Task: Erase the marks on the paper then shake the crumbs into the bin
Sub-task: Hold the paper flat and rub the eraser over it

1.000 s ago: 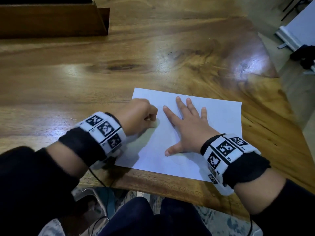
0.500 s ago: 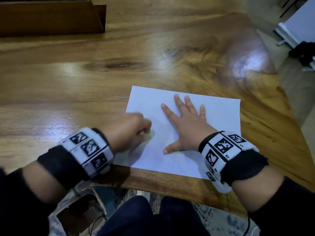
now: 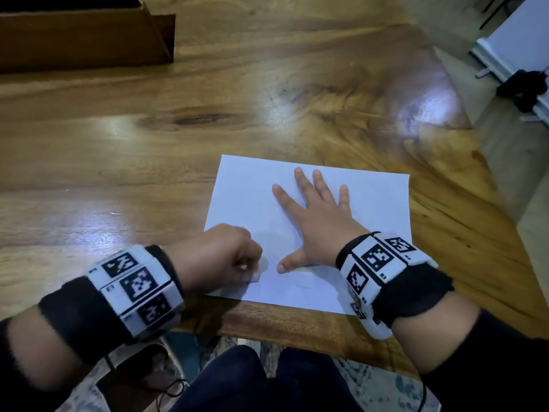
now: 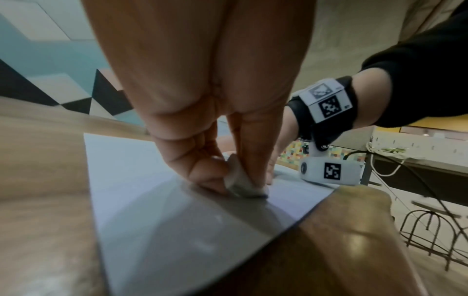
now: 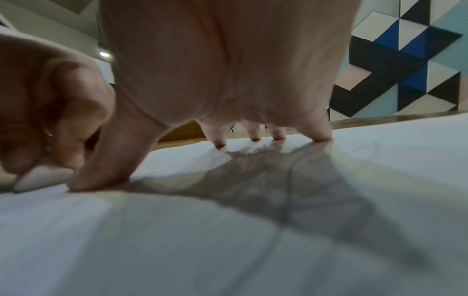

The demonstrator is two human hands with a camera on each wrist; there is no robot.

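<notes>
Since a second ago left hand (image 3: 217, 257) slid back from mid-sheet to the paper's near-left corner; right hand (image 3: 318, 221) unchanged. Paper (image 3: 377, 203) lies flat at the near edge of the table (image 3: 148, 162), its near side almost flush with that edge, long side running left-right. Left hand pinches a small white eraser (image 4: 238, 181) between thumb and fingers, lower tip down on the sheet close to the near edge. Right hand is spread flat, fingers straight, palm pressing the sheet's middle-right, thumb tip (image 5: 101, 180) just beside the eraser. Faint pencil lines (image 5: 288, 180) run under and in front of the right palm; blurred, can't tell the shape. Wide bare wood left of and beyond the paper; little margin on the near side, a strip of table on the right before its edge slants away. Brown wooden box (image 3: 86, 34) at the far-left corner, well apart. Below the near edge: person's dark-trousered knees (image 3: 267, 382), an open container (image 3: 139, 379) on the floor to their left, loose black cable (image 3: 175, 388) by it.
</notes>
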